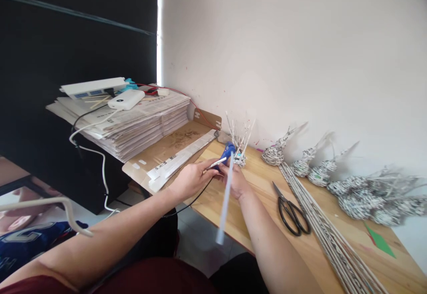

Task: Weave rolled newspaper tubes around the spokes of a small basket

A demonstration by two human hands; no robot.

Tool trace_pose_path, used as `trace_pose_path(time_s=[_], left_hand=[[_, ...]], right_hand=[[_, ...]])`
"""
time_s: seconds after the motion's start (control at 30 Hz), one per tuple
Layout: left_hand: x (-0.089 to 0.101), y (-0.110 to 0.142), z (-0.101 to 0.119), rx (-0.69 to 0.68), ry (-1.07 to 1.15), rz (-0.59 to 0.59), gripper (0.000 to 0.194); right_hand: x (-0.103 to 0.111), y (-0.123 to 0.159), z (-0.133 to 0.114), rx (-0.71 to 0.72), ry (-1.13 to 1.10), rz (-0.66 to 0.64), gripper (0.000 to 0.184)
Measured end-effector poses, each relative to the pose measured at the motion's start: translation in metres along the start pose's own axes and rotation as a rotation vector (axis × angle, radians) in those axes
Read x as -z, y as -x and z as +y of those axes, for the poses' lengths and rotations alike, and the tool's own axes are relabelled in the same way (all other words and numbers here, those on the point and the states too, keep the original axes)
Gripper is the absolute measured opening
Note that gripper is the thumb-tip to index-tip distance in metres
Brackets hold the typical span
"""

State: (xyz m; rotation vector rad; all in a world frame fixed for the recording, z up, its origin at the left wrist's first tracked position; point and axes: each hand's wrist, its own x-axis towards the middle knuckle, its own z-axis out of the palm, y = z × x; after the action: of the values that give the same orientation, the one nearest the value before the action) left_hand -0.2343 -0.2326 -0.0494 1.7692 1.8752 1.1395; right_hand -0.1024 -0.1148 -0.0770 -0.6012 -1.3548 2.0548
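Observation:
In the head view my right hand (236,182) is closed around a blue hot glue gun (228,151). A long translucent glue stick (225,205) juts from the gun back toward me. Close beside it, my left hand (193,179) pinches a short white rolled-paper stick (216,163), its fingertips near the gun. Part of the right fingers is hidden behind the gun and glue stick. Just beyond the hands stands a small woven newspaper piece (239,159) with several paper sticks pointing up from it. A black cord runs down from the gun below my left hand.
Black-handled scissors (289,211) lie right of my hands, beside a bundle of long paper sticks (320,214). Several woven paper pieces (358,198) line the wall. A newspaper stack (143,125) at left carries a power strip (95,88) and white power bank (126,99). Folded paper strips (182,158) lie on cardboard.

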Motion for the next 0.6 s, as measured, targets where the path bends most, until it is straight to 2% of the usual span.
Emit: trace_pose_path(time_s=[0.07, 0.17, 0.37, 0.6], left_hand=[[0.011, 0.002, 0.000, 0.002, 0.033, 0.001, 0.042], [0.028, 0.003, -0.005, 0.117, 0.109, 0.045, 0.041], [0.050, -0.003, -0.013, 0.388, 0.684, 0.144, 0.049], [0.057, -0.004, -0.015, 0.413, 0.897, 0.263, 0.047]], right_hand=[[0.002, 0.000, -0.005, -0.007, -0.044, 0.013, 0.038], [0.001, 0.004, -0.011, -0.026, -0.079, 0.019, 0.036], [-0.009, 0.011, -0.010, 0.002, 0.007, 0.015, 0.048], [-0.010, 0.011, -0.005, 0.177, 0.162, 0.068, 0.046]])
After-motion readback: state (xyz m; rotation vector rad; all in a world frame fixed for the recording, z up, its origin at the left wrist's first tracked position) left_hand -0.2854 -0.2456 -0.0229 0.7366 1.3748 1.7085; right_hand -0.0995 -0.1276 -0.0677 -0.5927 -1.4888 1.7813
